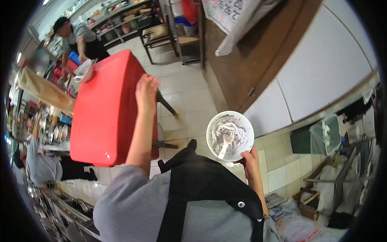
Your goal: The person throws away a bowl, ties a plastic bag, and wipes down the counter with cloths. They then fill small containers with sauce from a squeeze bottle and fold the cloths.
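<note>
In my right hand [250, 162] is a white bowl [210, 139], gripped by its near right rim. Streaks of a whitish and dark grey, paste-like food [238, 133] coat its inside. A white spoon [227, 141] rests in the bowl with its handle leaning over the near edge. My left hand [147, 85] is raised beside the right edge of a large red box [100, 117]. Its fingers are curled loosely together, and I see nothing in them.
A co-worker [76, 38] stands at the far left, a hand near another white bowl [84, 71] at the red box's far corner. A second person [42, 163] is at the left. A chair [157, 34] stands ahead; a tiled counter [318, 60] and green bin [304, 137] are at right.
</note>
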Demonstrator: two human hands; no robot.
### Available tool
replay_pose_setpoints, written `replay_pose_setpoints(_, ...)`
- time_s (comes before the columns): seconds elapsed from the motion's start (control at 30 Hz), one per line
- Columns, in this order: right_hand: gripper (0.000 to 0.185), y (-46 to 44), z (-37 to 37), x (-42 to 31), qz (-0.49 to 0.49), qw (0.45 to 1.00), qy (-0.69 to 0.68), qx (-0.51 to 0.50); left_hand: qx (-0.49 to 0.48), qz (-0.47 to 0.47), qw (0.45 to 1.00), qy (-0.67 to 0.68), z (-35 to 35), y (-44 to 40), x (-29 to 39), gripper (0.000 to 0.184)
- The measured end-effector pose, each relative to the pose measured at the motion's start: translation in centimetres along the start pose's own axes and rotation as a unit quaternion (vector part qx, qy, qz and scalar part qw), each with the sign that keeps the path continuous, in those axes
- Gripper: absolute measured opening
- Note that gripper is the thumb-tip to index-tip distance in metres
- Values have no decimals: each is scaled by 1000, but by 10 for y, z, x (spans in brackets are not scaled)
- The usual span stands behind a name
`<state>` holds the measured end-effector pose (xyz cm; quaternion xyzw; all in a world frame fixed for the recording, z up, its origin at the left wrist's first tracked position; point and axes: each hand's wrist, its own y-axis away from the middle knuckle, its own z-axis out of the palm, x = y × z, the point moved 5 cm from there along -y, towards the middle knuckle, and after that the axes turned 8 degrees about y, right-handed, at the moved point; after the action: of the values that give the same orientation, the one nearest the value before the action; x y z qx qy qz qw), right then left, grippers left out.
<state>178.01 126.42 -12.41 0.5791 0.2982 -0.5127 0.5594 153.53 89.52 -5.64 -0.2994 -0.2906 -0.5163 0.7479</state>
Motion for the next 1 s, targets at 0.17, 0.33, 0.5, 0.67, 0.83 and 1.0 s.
replay_pose_setpoints(0.17, 58, -12, -9, 12, 8, 999, 14, -50, 283, 84, 937, 187, -131, -66, 122, 44)
replay_pose_setpoints(0.33, 59, -17, -9, 13, 1, 997, 23, -73, 241, 153, 958, 13, -289, -137, 190, 51)
replay_pose_setpoints(0.5, 58, -20, -10, 16, -11, 997, 18, -69, 266, 100, 958, 29, -318, -142, 197, 52)
replay_pose_setpoints(0.67, 58, -10, -5, 13, -24, 1000, 6, -11, 196, 70, 978, 3, -362, -179, 205, 53)
replay_pose_setpoints(0.83, 54, 0, 2, 21, -13, 999, -6, 46, 199, 13, 980, -15, -383, -210, 203, 53)
replay_pose_setpoints(1.0, 57, 0, 10, 25, -32, 995, -20, 91, 221, -32, 975, -20, -381, -222, 200, 54)
